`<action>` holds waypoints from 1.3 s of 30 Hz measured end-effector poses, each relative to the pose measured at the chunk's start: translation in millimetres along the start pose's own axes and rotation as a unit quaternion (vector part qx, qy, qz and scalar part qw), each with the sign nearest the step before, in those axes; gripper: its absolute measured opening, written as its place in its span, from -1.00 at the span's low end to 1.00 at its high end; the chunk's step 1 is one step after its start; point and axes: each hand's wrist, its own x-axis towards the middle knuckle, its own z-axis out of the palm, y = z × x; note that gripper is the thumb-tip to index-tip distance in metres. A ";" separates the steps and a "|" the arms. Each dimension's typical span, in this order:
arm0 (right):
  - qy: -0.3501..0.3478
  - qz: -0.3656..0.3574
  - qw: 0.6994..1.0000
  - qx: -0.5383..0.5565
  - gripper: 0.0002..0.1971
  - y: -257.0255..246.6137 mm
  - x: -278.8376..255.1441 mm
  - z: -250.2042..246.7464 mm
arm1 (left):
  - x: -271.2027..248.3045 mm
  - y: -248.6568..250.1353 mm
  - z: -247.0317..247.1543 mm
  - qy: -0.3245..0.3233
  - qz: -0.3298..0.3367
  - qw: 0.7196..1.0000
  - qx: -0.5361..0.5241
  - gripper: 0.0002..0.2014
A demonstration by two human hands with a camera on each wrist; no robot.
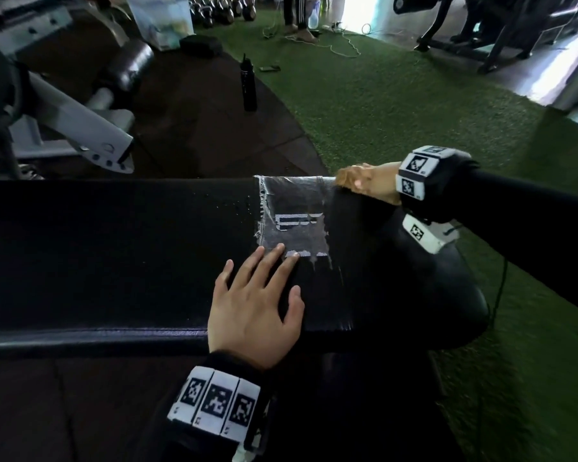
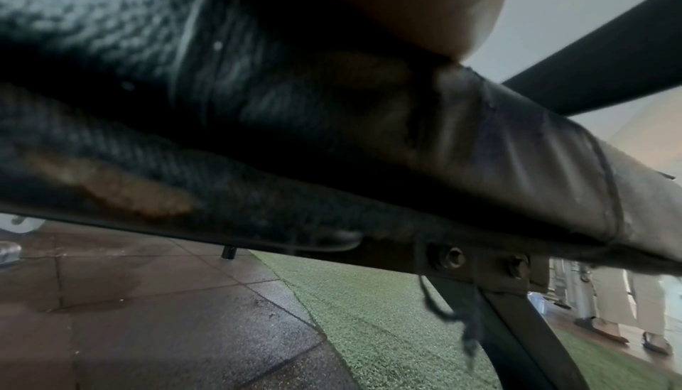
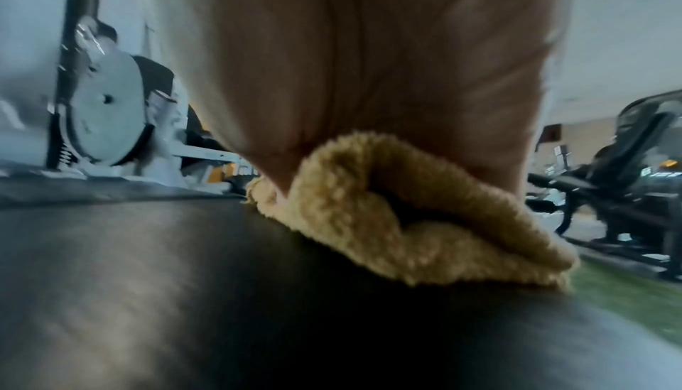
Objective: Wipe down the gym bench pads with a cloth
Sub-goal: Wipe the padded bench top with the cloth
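Observation:
A long black bench pad (image 1: 114, 245) runs across the head view, with a shiny taped patch (image 1: 294, 221) and water droplets near its middle. My left hand (image 1: 257, 305) lies flat on the pad's near side, fingers spread and fingertips touching the tape. At the far edge of the pad my right hand (image 1: 367, 185) grips a bunched yellow cloth (image 1: 346, 176) and presses it on the pad. In the right wrist view the cloth (image 3: 369, 221) is folded under my palm on the pad (image 3: 221, 294). The left wrist view shows only the pad's side (image 2: 332, 133).
A second black pad (image 1: 431, 295) adjoins at the right. Beyond the bench stand a black bottle (image 1: 248, 85) on dark floor tiles, a grey machine (image 1: 74, 118) at left, green turf (image 1: 397, 105), kettlebells (image 1: 221, 11), and a person's legs (image 1: 297, 15) with cables.

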 end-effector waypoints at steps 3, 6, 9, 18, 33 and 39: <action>0.034 0.039 0.999 0.011 -0.57 32.7 -13.2 1.0 | -0.3 0.5 0.0 0.008 0.002 1.000 -0.007 -0.47; 0.021 0.067 0.996 -0.050 -0.49 57.9 -26.7 16.0 | 0.7 0.6 1.2 0.007 -0.002 1.000 -0.004 -0.48; -0.018 0.045 0.995 -0.086 -0.43 63.6 -47.7 31.5 | 1.5 0.9 1.8 0.003 -0.003 1.000 0.000 -0.48; -0.102 -0.088 0.979 -0.152 -0.39 -19.3 -30.1 25.8 | 1.2 1.2 -2.8 -0.010 -0.004 1.000 -0.002 -0.45; -0.048 0.027 0.989 -0.134 -0.42 31.7 -41.1 27.7 | 1.0 1.5 -2.1 -0.009 -0.007 1.000 -0.007 -0.45; -0.113 -0.058 0.981 -0.150 -0.36 -16.8 -23.9 24.3 | 1.3 0.3 -2.4 -0.007 -0.003 1.000 -0.011 -0.45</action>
